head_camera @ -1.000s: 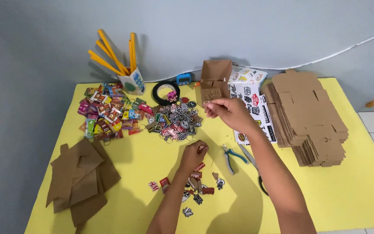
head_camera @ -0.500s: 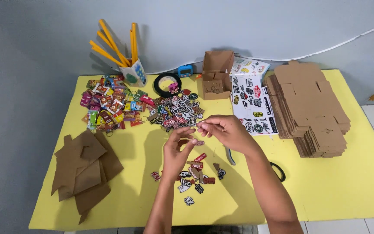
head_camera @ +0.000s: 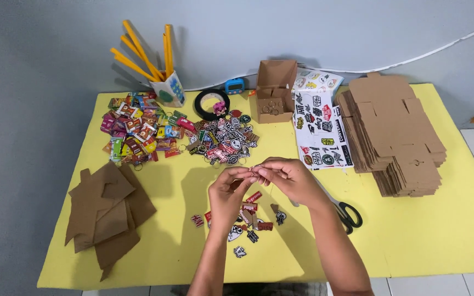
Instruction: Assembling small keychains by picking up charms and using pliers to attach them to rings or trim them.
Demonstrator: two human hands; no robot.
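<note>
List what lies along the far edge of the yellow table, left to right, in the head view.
Cup of yellow sticks → black tape roll → small blue device → open cardboard box → sticker sheets → stack of flat cardboard blanks.

My yellow table (head_camera: 440,241) carries a stack of flat cardboard blanks (head_camera: 393,131) near its right edge, brown cardboard pieces (head_camera: 105,211) near the left edge, and a cup of yellow sticks (head_camera: 167,87) at the far left corner.
</note>
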